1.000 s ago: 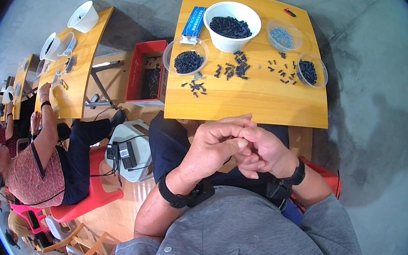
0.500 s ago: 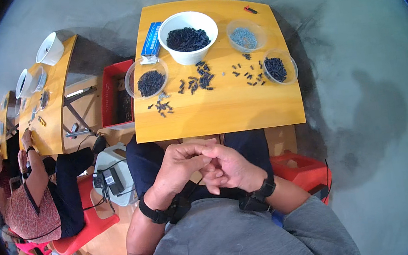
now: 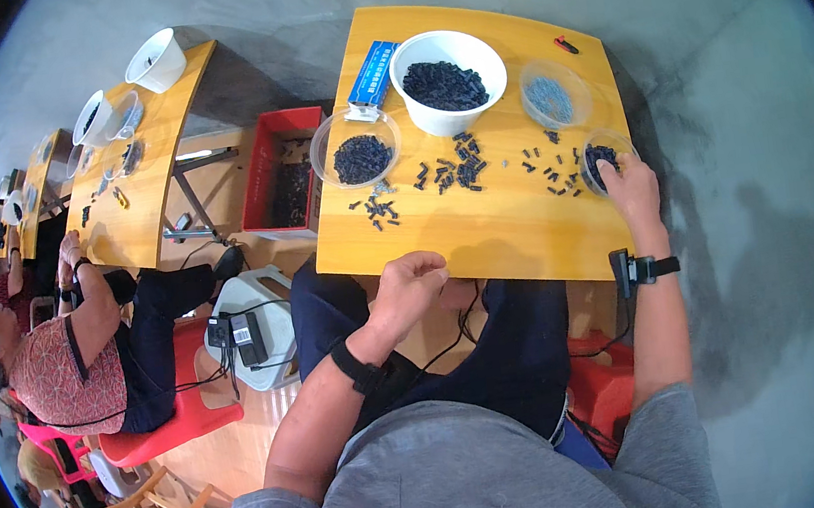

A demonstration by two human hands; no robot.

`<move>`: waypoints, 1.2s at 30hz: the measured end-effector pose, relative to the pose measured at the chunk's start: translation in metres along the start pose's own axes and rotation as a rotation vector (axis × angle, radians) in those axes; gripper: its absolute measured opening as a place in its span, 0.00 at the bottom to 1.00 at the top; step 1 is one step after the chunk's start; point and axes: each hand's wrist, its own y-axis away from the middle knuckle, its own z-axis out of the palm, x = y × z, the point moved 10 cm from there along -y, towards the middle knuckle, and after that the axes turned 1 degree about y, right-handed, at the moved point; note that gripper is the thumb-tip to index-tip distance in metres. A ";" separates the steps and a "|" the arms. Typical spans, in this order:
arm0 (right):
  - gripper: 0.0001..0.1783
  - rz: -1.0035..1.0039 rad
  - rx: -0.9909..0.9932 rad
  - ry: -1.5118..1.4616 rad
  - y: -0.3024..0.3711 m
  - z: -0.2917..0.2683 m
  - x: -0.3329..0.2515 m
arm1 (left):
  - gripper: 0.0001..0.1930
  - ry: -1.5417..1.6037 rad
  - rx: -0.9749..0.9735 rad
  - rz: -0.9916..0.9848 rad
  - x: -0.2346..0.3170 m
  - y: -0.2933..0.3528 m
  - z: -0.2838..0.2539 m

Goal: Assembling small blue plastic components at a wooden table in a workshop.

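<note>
Blue box point(image 3: 373, 74) (rectangular, seemingly labelled), beside white bowl point(image 3: 448, 80)

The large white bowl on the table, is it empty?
No, the large white bowl holds a heap of small dark pieces.

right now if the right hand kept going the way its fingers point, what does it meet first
The right hand already has its fingers at the small clear bowl of dark pieces, so it would likely meet that bowl first; whether they touch it is unclear.

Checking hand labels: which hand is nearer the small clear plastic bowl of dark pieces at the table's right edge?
Right. The right hand touches the small clear plastic bowl; the left hand hangs loosely closed at the table's near edge, far left of it.
</note>
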 end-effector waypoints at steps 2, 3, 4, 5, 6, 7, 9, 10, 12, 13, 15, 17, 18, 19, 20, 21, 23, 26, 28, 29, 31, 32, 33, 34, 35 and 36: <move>0.13 0.064 -0.093 -0.146 0.008 0.021 -0.011 | 0.10 -0.018 0.019 0.003 -0.011 -0.014 -0.006; 0.09 -0.021 -0.084 -0.310 0.014 0.032 -0.025 | 0.10 -0.034 0.042 0.048 -0.013 -0.022 -0.009; 0.08 -0.079 -0.092 -0.339 0.021 0.047 -0.039 | 0.10 -0.051 0.065 0.093 -0.015 -0.028 -0.012; 0.07 -0.133 -0.101 -0.364 0.030 0.057 -0.061 | 0.10 -0.048 0.063 0.088 -0.017 -0.034 -0.011; 0.06 -0.202 -0.147 -0.396 0.039 0.067 -0.087 | 0.10 0.014 0.091 0.037 -0.022 -0.037 -0.014; 0.05 -0.270 -0.191 -0.426 0.047 0.075 -0.112 | 0.10 0.076 0.117 -0.012 -0.027 -0.041 -0.018; 0.05 -0.332 -0.248 -0.491 0.055 0.088 -0.149 | 0.09 0.156 0.101 -0.064 -0.032 -0.047 -0.023; 0.05 -0.336 -0.252 -0.494 0.056 0.093 -0.160 | 0.08 0.236 0.081 -0.114 -0.037 -0.048 -0.024; 0.05 -0.342 -0.323 -0.455 0.054 0.111 -0.175 | 0.08 0.230 0.094 -0.123 -0.034 -0.049 -0.023; 0.05 -0.365 -0.322 -0.447 0.053 0.113 -0.183 | 0.08 0.220 0.103 -0.132 -0.032 -0.049 -0.022; 0.05 -0.389 -0.335 -0.418 0.049 0.117 -0.198 | 0.08 0.206 0.112 -0.144 -0.034 -0.050 -0.022; 0.05 -0.410 -0.347 -0.385 0.047 0.121 -0.209 | 0.08 0.193 0.116 -0.158 -0.035 -0.051 -0.023; 0.05 -0.419 -0.350 -0.368 0.046 0.122 -0.213 | 0.08 0.199 0.119 -0.164 -0.036 -0.051 -0.024; 0.06 -0.426 -0.351 -0.351 0.046 0.123 -0.215 | 0.08 0.205 0.120 -0.171 -0.037 -0.052 -0.024; 0.06 -0.428 -0.353 -0.349 0.045 0.125 -0.215 | 0.08 0.209 0.121 -0.171 -0.036 -0.052 -0.024; 0.07 -0.421 -0.383 -0.324 0.046 0.130 -0.213 | 0.08 0.192 0.125 -0.169 -0.035 -0.051 -0.024; 0.07 -0.414 -0.414 -0.298 0.048 0.137 -0.212 | 0.08 0.176 0.129 -0.169 -0.033 -0.050 -0.025; 0.06 -0.433 -0.397 -0.309 0.051 0.136 -0.215 | 0.10 0.190 0.140 -0.175 -0.033 -0.050 -0.025; 0.06 -0.461 -0.377 -0.358 0.053 0.131 -0.222 | 0.09 0.167 0.134 -0.172 -0.033 -0.050 -0.024; 0.06 -0.458 -0.375 -0.356 0.053 0.132 -0.223 | 0.09 0.166 0.130 -0.171 -0.034 -0.052 -0.023; 0.05 -0.479 -0.335 -0.350 0.056 0.130 -0.224 | 0.09 0.161 0.143 -0.173 -0.036 -0.054 -0.021; 0.05 -0.473 -0.331 -0.344 0.057 0.132 -0.221 | 0.09 0.160 0.133 -0.171 -0.035 -0.055 -0.018; 0.05 -0.501 -0.342 -0.314 0.062 0.134 -0.221 | 0.09 0.157 0.139 -0.172 -0.034 -0.054 -0.019; 0.05 -0.528 -0.354 -0.282 0.067 0.136 -0.220 | 0.09 0.154 0.142 -0.173 -0.034 -0.054 -0.019; 0.06 -0.541 -0.319 -0.319 0.073 0.129 -0.221 | 0.09 0.154 0.130 -0.170 -0.032 -0.053 -0.018; 0.06 -0.534 -0.312 -0.308 0.078 0.125 -0.219 | 0.09 0.149 0.151 -0.173 -0.031 -0.051 -0.021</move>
